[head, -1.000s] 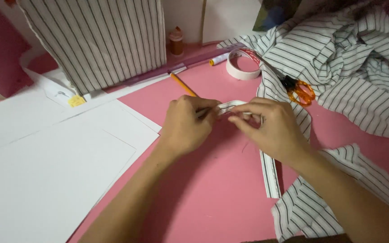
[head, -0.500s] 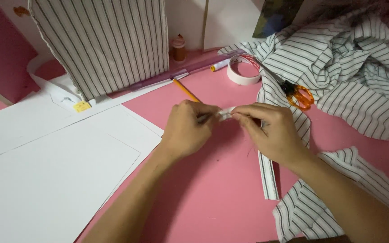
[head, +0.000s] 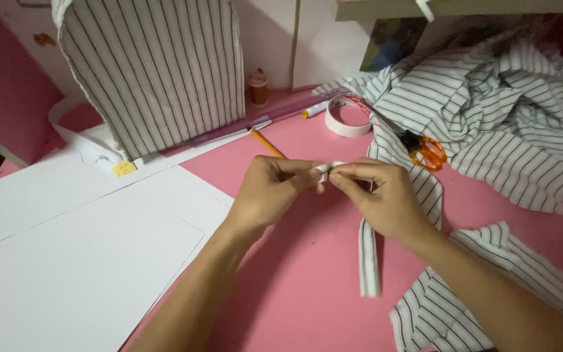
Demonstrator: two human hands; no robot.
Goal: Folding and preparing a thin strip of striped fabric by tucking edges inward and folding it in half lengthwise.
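Left hand (head: 270, 192) and right hand (head: 380, 195) meet over the pink table (head: 307, 287), fingertips together; both grips are narrow, pinched on a small folded piece of striped fabric (head: 326, 171) held just above the table between the two thumbs. From the right grip a striped fabric strip (head: 369, 261) runs down toward the near edge, lying flat on the table. Beyond the grips: a yellow pencil (head: 266, 141) lies slanted, its near end just past the left fingers; farther back a roll of white tape (head: 348, 116) lies flat, with a marker (head: 315, 110) beside it and a small brown bottle (head: 258, 87) standing upright against the wall. Orange-handled scissors (head: 426, 148) lie just beyond the right hand on the edge of a heap of striped cloth (head: 503, 124). To the left of the left grip lie white paper sheets (head: 79, 261); beyond them stands a striped-cloth-covered form (head: 154, 68), with a small square yellow label (head: 124, 169) at its foot. Both forearms enter from the near edge, wrists bent slightly inward, backs of the hands up. A second striped piece (head: 451, 306) lies under the right forearm.
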